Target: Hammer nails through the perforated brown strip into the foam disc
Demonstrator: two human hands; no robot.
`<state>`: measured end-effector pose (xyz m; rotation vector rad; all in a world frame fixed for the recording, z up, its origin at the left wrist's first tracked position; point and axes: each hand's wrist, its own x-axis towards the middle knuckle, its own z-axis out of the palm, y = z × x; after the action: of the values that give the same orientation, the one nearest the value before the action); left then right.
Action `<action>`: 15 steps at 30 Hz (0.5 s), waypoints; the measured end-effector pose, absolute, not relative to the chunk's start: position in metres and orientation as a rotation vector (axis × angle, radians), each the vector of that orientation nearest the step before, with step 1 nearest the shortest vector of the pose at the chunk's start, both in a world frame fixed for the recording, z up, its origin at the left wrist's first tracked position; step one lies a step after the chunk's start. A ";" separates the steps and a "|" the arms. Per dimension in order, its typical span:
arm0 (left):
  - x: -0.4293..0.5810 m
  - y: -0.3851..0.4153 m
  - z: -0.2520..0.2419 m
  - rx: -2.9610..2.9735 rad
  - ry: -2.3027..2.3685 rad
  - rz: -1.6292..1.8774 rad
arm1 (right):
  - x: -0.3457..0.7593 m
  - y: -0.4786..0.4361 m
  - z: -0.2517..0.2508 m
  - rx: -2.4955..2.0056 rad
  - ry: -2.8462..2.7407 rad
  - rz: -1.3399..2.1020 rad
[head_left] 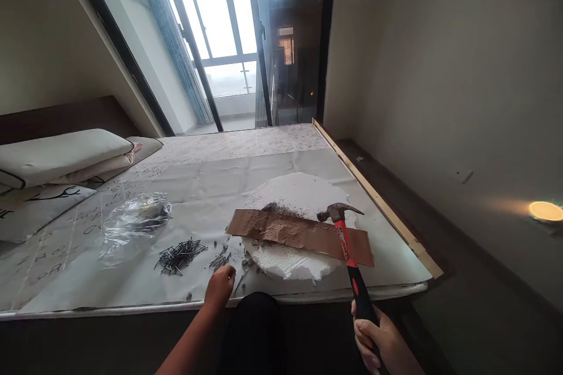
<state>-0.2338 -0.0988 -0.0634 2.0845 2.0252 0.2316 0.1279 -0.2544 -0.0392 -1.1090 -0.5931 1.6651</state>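
Note:
My right hand point(373, 334) is wrapped round the black and red handle of a claw hammer point(346, 240). The hammer's head is over the right part of a brown cardboard strip point(281, 231), which lies across a roughly round white foam piece point(303, 187). Dark grit is scattered on the foam and cardboard. Curled closed at the near edge of the covered bed, my left hand point(221, 284) hides whatever its fingers may hold. Just beyond it lie a few loose nails point(220, 261), with a larger heap of nails point(180, 256) to the left.
A crumpled clear plastic bag point(138, 217) rests left of the nails. Pillows point(65, 155) are stacked at the far left. A wooden rail point(378, 199) runs along the bed's right side, near the wall. My dark-clothed knee point(257, 328) is between my arms.

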 end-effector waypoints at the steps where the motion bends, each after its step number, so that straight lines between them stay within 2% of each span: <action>1: -0.240 -0.096 -0.061 2.077 2.073 0.258 | 0.129 -0.255 -0.039 -1.107 -0.596 1.671; 8: -0.286 -0.072 -0.050 2.056 2.349 0.110 | 0.131 -0.257 -0.042 -1.106 -0.594 1.654; 15: -0.290 -0.054 -0.050 2.201 2.234 -0.078 | 0.129 -0.256 -0.039 -1.106 -0.618 1.637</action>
<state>-0.2900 -0.0536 -0.0496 2.2012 2.2342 -0.0782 0.1293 -0.2558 -0.0388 -1.1060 -0.6181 1.6367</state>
